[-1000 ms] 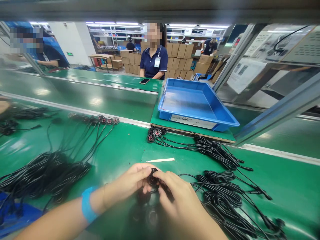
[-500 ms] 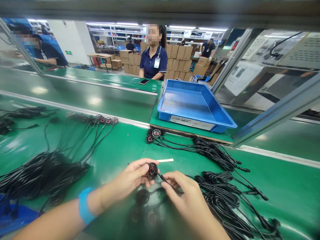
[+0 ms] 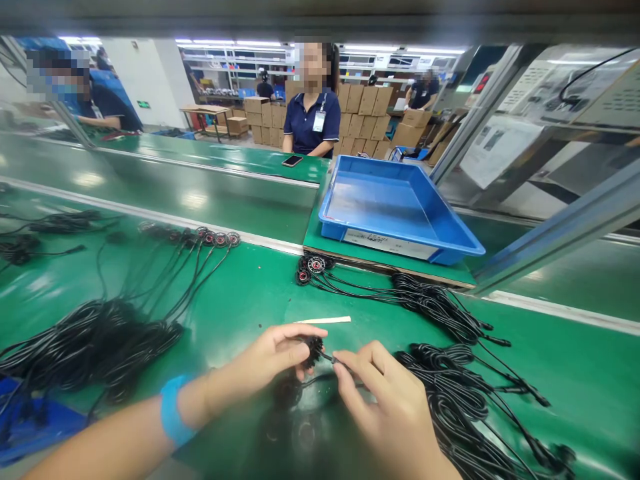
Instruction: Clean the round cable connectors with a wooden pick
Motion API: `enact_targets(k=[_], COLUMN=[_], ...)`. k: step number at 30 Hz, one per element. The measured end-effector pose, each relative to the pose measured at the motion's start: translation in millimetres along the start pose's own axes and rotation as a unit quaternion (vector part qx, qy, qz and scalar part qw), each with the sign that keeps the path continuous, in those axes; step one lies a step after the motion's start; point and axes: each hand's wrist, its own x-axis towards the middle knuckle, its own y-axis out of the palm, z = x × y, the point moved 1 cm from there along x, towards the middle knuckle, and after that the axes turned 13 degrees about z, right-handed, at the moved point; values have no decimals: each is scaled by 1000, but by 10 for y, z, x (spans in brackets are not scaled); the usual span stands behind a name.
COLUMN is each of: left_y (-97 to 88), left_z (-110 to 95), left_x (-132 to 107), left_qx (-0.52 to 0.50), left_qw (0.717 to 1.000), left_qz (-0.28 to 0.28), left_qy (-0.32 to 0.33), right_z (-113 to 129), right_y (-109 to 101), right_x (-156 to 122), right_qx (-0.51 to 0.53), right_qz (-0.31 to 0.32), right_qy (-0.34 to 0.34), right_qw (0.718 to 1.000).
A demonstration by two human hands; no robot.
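Note:
My left hand (image 3: 267,363) pinches a small round black cable head (image 3: 313,349) just above the green belt (image 3: 240,300). My right hand (image 3: 387,407) grips the thin black cable (image 3: 327,358) that leaves that head, fingers closed on it. A blue band (image 3: 171,410) circles my left wrist. Two more round heads (image 3: 293,393) lie dark and blurred on the belt under my hands. A coil of black cables (image 3: 460,393) lies at my right, touching nothing I hold that I can see.
A pale flat stick (image 3: 325,320) lies beyond my hands. More cable bundles (image 3: 90,343) with red-centred heads (image 3: 220,239) lie left; another bundle (image 3: 430,303) sits below a blue tray (image 3: 395,210). A person in a dark shirt (image 3: 313,120) stands across the line by a phone (image 3: 291,161).
My hands drew apart: the round head came out from between them into my left fingers, and my right hand slid along the cable. The head turned slightly; the view shifted a little.

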Motion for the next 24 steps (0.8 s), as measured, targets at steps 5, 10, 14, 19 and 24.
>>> enact_targets(k=[5,10,14,19,24], left_y=[5,8,24,14,-8], left_z=[-3,-16,-14,10,14], left_x=[-2,5,6,10,-5], left_qx=[38,57,51,-3,7], left_qw=[999,998,997,1000,1000], left_qz=[4,9,28,16,-6], left_qy=[-17,-30,-46,-15,-17], right_z=[24,36,34,30,12], right_y=[12,26,38,47,65], right_x=[-9,-5,7,-7,-40], right_qx=[-30,-51,-69,-56,30], right_qz=[13,13,9,12,11], right_qy=[3,-11,-23,-12,21], right_qw=[999,999,997,998,999])
